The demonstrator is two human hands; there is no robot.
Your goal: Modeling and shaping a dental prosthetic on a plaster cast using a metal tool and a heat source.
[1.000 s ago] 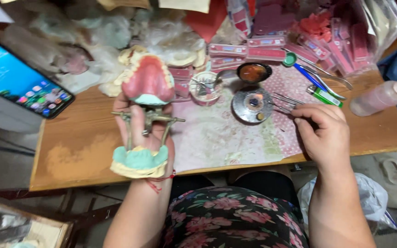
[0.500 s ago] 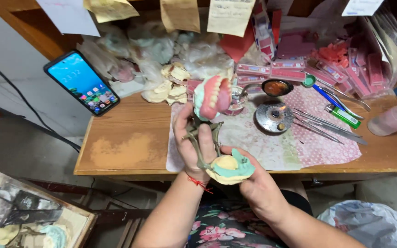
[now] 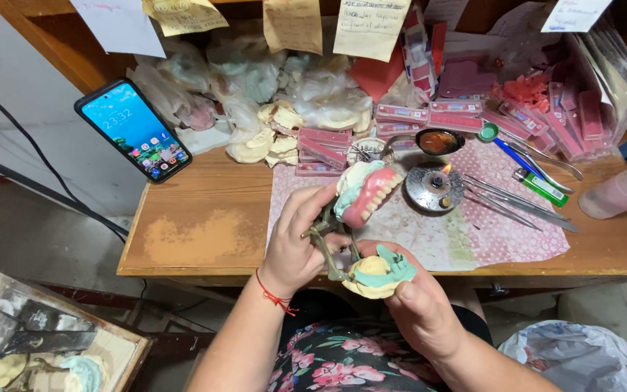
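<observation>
Head view of a wooden tabletop [image 3: 205, 218] used for dental work. The left hand [image 3: 295, 247] is closed around the metal frame of a hinged articulator [image 3: 328, 239], its fingers reaching up to the upper cast [image 3: 364, 192], which carries a pink wax denture with a row of teeth and is swung open, tilted up and away. The right hand [image 3: 419, 305] cups the lower cast [image 3: 379, 270], a pale stone base with green-tinted plaster, from below and the side. The whole assembly is held in the air just in front of the tabletop edge, over the person's lap. Risks, as judged: the open upper member could swing shut on its hinge and knock wax-set teeth loose; a slip of either grip would drop the casts to the floor. A small lit burner [image 3: 435, 185] stands near the upper cast, and its flame could soften the wax if the denture drifts closer. Metal instruments [image 3: 509, 199] lie just beside the burner.
</observation>
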